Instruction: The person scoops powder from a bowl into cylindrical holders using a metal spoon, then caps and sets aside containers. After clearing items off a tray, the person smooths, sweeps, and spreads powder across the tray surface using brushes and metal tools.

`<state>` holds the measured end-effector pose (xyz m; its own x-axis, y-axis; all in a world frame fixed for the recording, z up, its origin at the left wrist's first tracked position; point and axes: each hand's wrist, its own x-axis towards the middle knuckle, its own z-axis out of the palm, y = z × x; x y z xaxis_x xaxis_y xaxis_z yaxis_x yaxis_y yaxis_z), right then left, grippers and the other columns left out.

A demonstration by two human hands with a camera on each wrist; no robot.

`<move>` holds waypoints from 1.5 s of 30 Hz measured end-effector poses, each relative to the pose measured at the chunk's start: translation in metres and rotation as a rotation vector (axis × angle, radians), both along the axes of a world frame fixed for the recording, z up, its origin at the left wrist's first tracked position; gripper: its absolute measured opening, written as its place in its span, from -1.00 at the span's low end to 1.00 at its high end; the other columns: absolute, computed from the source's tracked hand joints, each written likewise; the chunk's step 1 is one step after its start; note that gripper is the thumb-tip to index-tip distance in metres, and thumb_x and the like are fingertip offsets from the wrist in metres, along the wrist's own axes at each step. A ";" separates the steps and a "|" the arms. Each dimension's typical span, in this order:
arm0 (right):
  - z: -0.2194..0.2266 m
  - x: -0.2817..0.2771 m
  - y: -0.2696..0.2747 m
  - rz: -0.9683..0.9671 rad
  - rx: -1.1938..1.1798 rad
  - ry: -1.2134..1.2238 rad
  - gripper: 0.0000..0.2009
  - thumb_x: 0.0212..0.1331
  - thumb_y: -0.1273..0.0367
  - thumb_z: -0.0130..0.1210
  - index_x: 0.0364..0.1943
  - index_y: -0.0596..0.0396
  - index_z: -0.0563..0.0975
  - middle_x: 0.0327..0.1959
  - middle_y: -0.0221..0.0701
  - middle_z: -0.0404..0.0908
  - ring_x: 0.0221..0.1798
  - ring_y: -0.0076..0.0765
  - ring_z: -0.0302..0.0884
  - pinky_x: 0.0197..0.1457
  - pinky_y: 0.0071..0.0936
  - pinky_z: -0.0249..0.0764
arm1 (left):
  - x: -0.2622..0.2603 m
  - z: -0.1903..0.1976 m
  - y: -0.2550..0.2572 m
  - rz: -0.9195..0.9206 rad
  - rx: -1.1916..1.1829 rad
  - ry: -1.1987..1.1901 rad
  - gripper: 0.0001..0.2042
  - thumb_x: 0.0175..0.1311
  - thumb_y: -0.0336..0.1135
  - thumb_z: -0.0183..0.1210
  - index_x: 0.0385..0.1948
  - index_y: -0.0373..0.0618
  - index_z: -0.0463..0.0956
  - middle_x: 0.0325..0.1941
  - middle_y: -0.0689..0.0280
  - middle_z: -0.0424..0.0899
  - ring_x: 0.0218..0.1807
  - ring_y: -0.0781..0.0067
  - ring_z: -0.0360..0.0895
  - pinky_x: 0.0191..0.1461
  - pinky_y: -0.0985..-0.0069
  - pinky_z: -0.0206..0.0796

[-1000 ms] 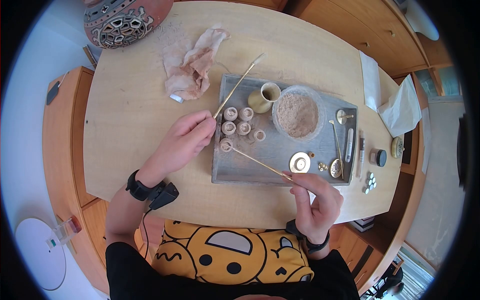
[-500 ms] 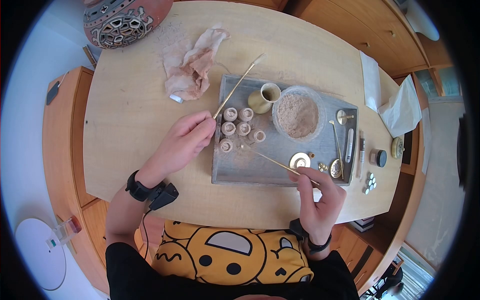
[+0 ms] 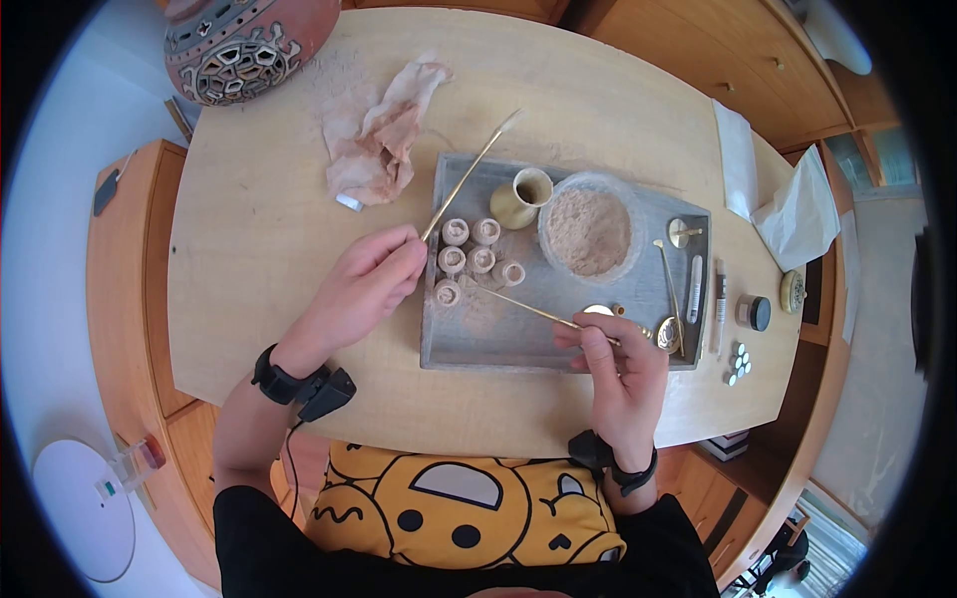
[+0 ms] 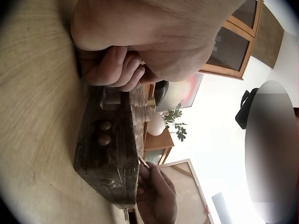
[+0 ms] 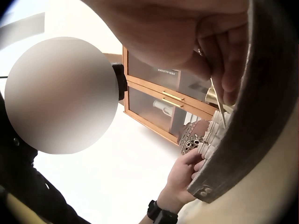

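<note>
In the head view my left hand (image 3: 367, 284) pinches a slim gold-handled brush (image 3: 466, 179), its pale bristles pointing up and away over the tray's far left corner. That hand sits at the left edge of a grey wooden tray (image 3: 449, 344). My right hand (image 3: 623, 384), over the tray's front edge, holds a thin gold rod (image 3: 528, 306) between thumb and fingers. The rod's small tip reaches left, just right of the front small jar (image 3: 448, 292). Several more small jars (image 3: 482, 260) with brownish powder stand behind it, and loose powder dusts the tray floor around them.
A bowl (image 3: 639, 224) of brown powder and a brass vase (image 3: 513, 206) stand at the tray's back. Small brass tools (image 3: 671, 289) lie at its right. Beyond are a stained cloth (image 3: 374, 149), a dark-lidded jar (image 3: 754, 313) and a carved pot (image 3: 244, 50).
My right hand drew the rod's tip from the front jar rightward over the tray floor, then slightly back left. The left hand keeps the brush nearly still.
</note>
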<state>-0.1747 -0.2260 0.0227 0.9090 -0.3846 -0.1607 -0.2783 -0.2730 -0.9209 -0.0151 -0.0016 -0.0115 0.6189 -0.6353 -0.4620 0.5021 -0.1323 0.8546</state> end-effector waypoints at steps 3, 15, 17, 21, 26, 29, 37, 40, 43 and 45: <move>0.003 -0.002 -0.004 -0.050 0.118 -0.002 -0.81 0.40 0.42 0.03 -0.12 0.31 0.57 -0.25 -0.21 0.75 -0.15 -0.35 0.74 -0.21 -0.56 0.62 | 0.001 0.001 0.000 0.000 0.007 -0.001 -0.72 0.53 -0.21 -0.07 -0.48 0.01 0.27 -0.59 0.64 0.12 -0.59 0.85 -0.03 -0.58 0.73 -0.21; 0.002 -0.012 0.001 0.023 0.103 -0.264 -0.84 0.37 0.49 0.02 -0.09 0.28 0.56 -0.22 -0.17 0.73 -0.15 -0.32 0.73 -0.21 -0.53 0.60 | 0.001 -0.002 0.000 -0.011 0.012 -0.020 -0.73 0.53 -0.19 -0.06 -0.47 0.01 0.27 -0.60 0.64 0.10 -0.59 0.85 -0.04 -0.57 0.73 -0.22; 0.001 -0.012 0.002 0.059 0.027 -0.261 -0.85 0.35 0.51 0.03 -0.11 0.27 0.57 -0.22 -0.19 0.74 -0.17 -0.35 0.73 -0.20 -0.54 0.60 | 0.001 -0.003 0.000 -0.003 0.003 -0.023 -0.71 0.53 -0.19 -0.07 -0.49 0.01 0.27 -0.61 0.65 0.11 -0.61 0.85 -0.05 -0.59 0.73 -0.23; 0.002 -0.009 0.003 0.099 -0.080 -0.310 -0.87 0.32 0.53 0.05 -0.13 0.27 0.57 -0.24 -0.22 0.74 -0.18 -0.38 0.73 -0.19 -0.56 0.59 | 0.001 -0.001 0.001 0.010 0.005 -0.006 -0.76 0.52 -0.20 -0.05 -0.43 0.00 0.30 -0.58 0.64 0.13 -0.59 0.85 -0.02 -0.57 0.74 -0.21; -0.001 -0.016 0.004 0.008 -0.103 -0.355 -0.84 0.31 0.54 0.06 -0.10 0.25 0.59 -0.27 -0.24 0.74 -0.28 -0.43 0.70 -0.25 -0.56 0.56 | 0.004 0.000 0.006 0.033 -0.013 -0.039 -0.79 0.51 -0.21 -0.03 -0.40 0.02 0.33 -0.57 0.63 0.15 -0.60 0.85 -0.01 -0.58 0.74 -0.21; -0.005 -0.020 0.004 -0.041 -0.088 -0.371 -0.83 0.31 0.53 0.06 -0.08 0.23 0.60 -0.28 -0.27 0.74 -0.36 -0.47 0.66 -0.28 -0.57 0.53 | 0.004 0.007 0.003 0.069 0.015 -0.106 -0.79 0.52 -0.20 -0.04 -0.40 0.02 0.34 -0.57 0.63 0.16 -0.60 0.85 0.00 -0.58 0.73 -0.21; -0.022 -0.052 0.004 0.002 -0.163 -0.273 -0.82 0.29 0.53 0.08 -0.07 0.22 0.59 -0.35 -0.26 0.71 -0.42 -0.41 0.64 -0.32 -0.51 0.52 | -0.016 0.026 0.006 0.154 0.034 -0.249 -0.77 0.50 -0.21 -0.02 -0.42 -0.02 0.34 -0.57 0.61 0.21 -0.60 0.85 0.04 -0.59 0.75 -0.15; -0.023 -0.055 0.005 0.049 -0.309 -0.295 -0.83 0.25 0.54 0.10 -0.11 0.22 0.59 -0.43 -0.22 0.66 -0.45 -0.23 0.63 -0.36 -0.40 0.52 | -0.033 0.023 0.009 0.215 0.056 -0.328 -0.77 0.51 -0.21 -0.04 -0.41 -0.01 0.35 -0.57 0.60 0.20 -0.58 0.84 0.06 -0.56 0.75 -0.14; -0.022 -0.055 0.004 0.090 -0.481 -0.314 -0.88 0.22 0.53 0.11 -0.19 0.22 0.57 -0.49 -0.18 0.61 -0.46 -0.07 0.60 -0.41 -0.28 0.51 | -0.045 0.000 0.014 0.255 0.122 -0.575 -0.77 0.52 -0.23 -0.04 -0.43 -0.03 0.35 -0.55 0.60 0.20 -0.56 0.84 0.07 -0.54 0.75 -0.11; -0.024 -0.058 0.003 0.103 -0.559 -0.313 -0.91 0.21 0.51 0.12 -0.24 0.21 0.56 -0.51 -0.16 0.60 -0.47 -0.01 0.59 -0.43 -0.22 0.50 | -0.059 -0.009 0.013 0.281 0.144 -0.624 -0.76 0.52 -0.24 -0.04 -0.44 -0.03 0.35 -0.54 0.60 0.21 -0.55 0.84 0.07 -0.53 0.75 -0.09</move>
<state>-0.2324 -0.2231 -0.0018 0.9171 -0.2414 0.3174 0.0339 -0.7459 -0.6652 -0.0741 0.0110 -0.0207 0.9277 -0.3718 -0.0344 -0.0451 -0.2031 0.9781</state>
